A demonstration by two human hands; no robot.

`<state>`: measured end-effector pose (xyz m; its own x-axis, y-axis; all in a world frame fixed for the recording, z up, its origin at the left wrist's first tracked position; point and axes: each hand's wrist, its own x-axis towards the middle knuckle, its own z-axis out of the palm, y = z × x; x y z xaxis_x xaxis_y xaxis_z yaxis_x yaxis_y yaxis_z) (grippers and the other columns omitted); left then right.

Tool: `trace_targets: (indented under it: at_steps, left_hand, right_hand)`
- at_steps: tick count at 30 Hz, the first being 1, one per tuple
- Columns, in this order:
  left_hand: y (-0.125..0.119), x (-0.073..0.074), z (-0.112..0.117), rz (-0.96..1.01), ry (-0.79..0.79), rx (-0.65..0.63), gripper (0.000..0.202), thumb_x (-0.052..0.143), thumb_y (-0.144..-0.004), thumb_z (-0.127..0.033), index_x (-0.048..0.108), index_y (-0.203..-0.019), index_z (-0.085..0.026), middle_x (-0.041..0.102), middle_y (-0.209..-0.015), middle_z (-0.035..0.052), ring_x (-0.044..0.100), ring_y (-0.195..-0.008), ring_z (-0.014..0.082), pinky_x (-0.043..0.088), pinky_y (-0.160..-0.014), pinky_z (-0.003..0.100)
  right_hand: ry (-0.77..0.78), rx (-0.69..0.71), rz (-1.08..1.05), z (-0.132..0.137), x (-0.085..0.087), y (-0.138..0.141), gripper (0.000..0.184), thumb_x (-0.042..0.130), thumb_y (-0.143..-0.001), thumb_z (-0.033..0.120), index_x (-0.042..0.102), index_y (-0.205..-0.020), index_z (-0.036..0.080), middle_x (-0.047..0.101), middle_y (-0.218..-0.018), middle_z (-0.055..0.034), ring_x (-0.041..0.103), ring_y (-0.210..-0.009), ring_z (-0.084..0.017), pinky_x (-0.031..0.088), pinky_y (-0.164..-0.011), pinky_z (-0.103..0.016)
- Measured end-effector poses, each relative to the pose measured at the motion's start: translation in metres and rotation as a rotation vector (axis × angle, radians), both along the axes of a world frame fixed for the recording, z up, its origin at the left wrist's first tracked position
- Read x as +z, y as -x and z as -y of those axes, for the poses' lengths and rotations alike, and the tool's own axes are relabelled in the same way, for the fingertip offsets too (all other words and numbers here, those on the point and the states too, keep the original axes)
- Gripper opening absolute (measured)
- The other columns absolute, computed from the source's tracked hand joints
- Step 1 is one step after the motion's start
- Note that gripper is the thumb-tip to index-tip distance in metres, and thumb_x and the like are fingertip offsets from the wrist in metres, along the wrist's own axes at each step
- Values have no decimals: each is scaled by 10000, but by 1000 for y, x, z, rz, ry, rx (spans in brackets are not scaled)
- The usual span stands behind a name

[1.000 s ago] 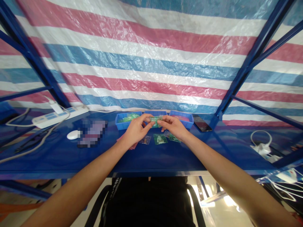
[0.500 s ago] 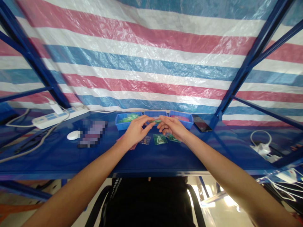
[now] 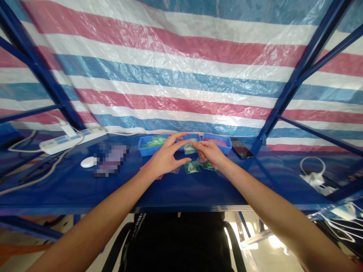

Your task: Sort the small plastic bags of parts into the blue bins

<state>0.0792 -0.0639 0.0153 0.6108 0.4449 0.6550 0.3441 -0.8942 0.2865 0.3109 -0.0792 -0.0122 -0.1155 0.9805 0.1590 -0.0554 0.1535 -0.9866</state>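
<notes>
My right hand (image 3: pixel 210 152) pinches a small green-printed plastic bag (image 3: pixel 190 148) by its upper right edge, in front of the middle bin. My left hand (image 3: pixel 167 155) is open, thumb well apart from the fingers; its index fingertip reaches the bag's top edge, but whether it touches I cannot tell. Below, on the blue table, lies another small green bag (image 3: pixel 192 167) with pale contents. A further green bag (image 3: pixel 208 165) sits partly under my right hand. Beneath my left wrist a pink packet (image 3: pixel 146 165) and a clear bag (image 3: pixel 176 169) show only in part.
Along the back stand a left blue bin (image 3: pixel 146 150) of green packets, a middle blue bin (image 3: pixel 195 135), and a right blue bin (image 3: pixel 227 150) with pink contents. A black phone (image 3: pixel 242 147) lies to the right. Leftward are a pixelated item (image 3: pixel 112 160), a white oval object (image 3: pixel 87 162) and a power strip (image 3: pixel 73 140).
My left hand has let go of the green bag and spread its fingers. The bag now hangs face-on from my right hand's pinch.
</notes>
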Motion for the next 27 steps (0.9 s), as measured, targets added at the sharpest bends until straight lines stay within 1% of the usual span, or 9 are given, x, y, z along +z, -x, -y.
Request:
trace_targets:
  at_steps: [2,4,7,11,13,18,21,24,27]
  left_hand:
    - [0,-1,-3,-8,-45,-23,322,699,-976,-262,730,-1295,-294,617,-1495,96,577,-1383,295,465,-1194,531]
    - [0,-2,-5,-2,-57,-21,240,613,-1018,-221,750,-1210,-270,720,-1319,85,633,-1291,270,476,-1167,503]
    - [2,-3,-4,24,-32,49,213,593,-1047,-295,736,-1192,-233,766,-1176,82,691,-1134,253,528,-1065,439]
    - [11,4,-5,77,2,265,341,580,-1047,-400,678,-1320,-221,759,-1106,69,712,-923,214,571,-913,349]
    - [22,10,-11,119,-1,373,425,586,-1031,-417,617,-1408,-223,744,-1085,56,714,-919,211,569,-892,326]
    - [61,20,-39,138,-97,557,406,574,-977,-313,661,-1357,-198,740,-1193,92,696,-949,241,540,-978,379]
    - [77,16,-56,4,-113,601,290,568,-912,-245,771,-1114,-201,754,-1132,98,678,-1048,286,508,-1049,416]
    - [83,6,-65,-186,5,633,246,589,-905,-311,798,-993,-217,773,-1077,96,694,-1002,291,537,-954,400]
    - [79,1,-65,-255,32,663,312,547,-966,-399,795,-941,-212,778,-1081,112,704,-989,294,539,-901,393]
  right_hand:
    - [29,51,-35,2,2,2,528,831,-783,689,594,-694,226,435,-429,78,325,-376,-87,253,-414,-258]
    - [50,114,-58,5,4,4,543,825,-790,694,571,-675,227,398,-414,85,299,-371,-84,230,-413,-260]
    - [64,157,-71,8,8,6,554,735,-857,734,609,-698,218,354,-397,91,257,-355,-86,208,-403,-267]
    - [40,98,-64,7,11,5,570,688,-864,769,696,-799,202,349,-402,95,243,-359,-91,215,-400,-266]
    - [17,65,-39,5,10,3,569,699,-850,769,708,-809,202,383,-414,87,266,-363,-92,238,-406,-266]
    - [-46,35,76,0,3,-2,571,653,-884,772,739,-852,208,489,-463,57,351,-377,-102,285,-425,-264]
    - [-97,26,214,1,1,-2,573,606,-924,763,763,-899,212,547,-499,41,422,-402,-113,320,-443,-259]
    - [-200,21,397,4,2,-2,528,642,-928,725,775,-911,215,637,-594,13,522,-496,-136,387,-502,-261]
    - [-338,95,546,9,4,-3,468,739,-885,681,791,-962,222,746,-828,-33,650,-718,-186,492,-651,-294]
